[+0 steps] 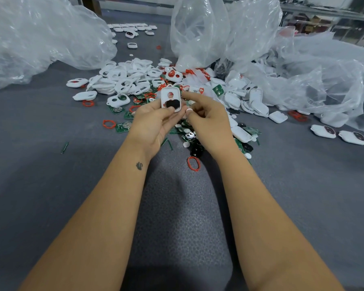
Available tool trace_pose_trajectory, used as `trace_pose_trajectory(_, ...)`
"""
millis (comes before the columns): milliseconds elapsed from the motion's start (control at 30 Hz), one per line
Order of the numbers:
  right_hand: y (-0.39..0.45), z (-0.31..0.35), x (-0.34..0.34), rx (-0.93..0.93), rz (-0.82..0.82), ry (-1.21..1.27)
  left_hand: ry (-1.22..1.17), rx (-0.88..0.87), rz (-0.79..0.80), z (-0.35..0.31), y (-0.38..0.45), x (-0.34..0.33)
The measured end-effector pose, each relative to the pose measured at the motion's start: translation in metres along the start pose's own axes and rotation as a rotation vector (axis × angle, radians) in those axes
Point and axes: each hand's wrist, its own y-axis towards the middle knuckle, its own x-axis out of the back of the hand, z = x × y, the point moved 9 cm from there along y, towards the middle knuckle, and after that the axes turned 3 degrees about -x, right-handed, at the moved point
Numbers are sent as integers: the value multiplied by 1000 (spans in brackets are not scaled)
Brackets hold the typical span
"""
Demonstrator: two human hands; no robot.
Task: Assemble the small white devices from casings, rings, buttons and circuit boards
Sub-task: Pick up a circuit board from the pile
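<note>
Casing (170,99), white with one small round opening and a larger dark opening below it, is held upright at the centre of view, above the grey surface (51,175). Left hand (153,120) grips it from below, thumb curled across the lower front edge, the other fingers wrapped behind. Right hand (206,114) sits just beside it at 3 o'clock; the index finger extends toward the casing's upper right edge and appears to touch it, while thumb and another finger pinch a small white button (189,111).

Loose stock lies on the surface beyond and under the hands. Heap of white casings (124,80) sits at 11 o'clock from the held part. Green circuit boards (123,127) lie at 9 o'clock, partly under the left hand, with a red ring (109,124) touching one of them. A second red ring (192,163) lies at 6 o'clock, between the forearms. Closed white shells (256,103) are piled at 3 o'clock. Two assembled devices (338,134) rest well apart at 4 o'clock. Clear plastic bags (200,32) stand at 12 o'clock and spread to both sides.
</note>
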Motion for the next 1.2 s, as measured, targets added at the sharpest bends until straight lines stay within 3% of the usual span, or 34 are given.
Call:
trace_pose_trajectory(100,-2,2,3,3,-27,-11,30,-4,-15,1,-1,1)
trace_pose_trajectory(300,-6,9,-6,143,16,-367,44,-18,-36,-2,-2,1)
trace_pose_trajectory(400,-7,9,-8,159,32,-419,76,-22,-7,-1,-3,-1)
trace_pose_trajectory(633,0,-6,4,-88,-51,229,56,-46,-58,-4,0,3)
trace_pose_trajectory(800,1,-13,8,-173,-20,641,116,-24,-59,-1,-3,1)
trace_pose_trajectory(1000,2,-20,16,-247,-60,704,311,-52,-6,0,-5,-6)
trace_pose_trajectory(1200,1,-22,11,-313,7,777,395,-97,31,0,-6,-10)
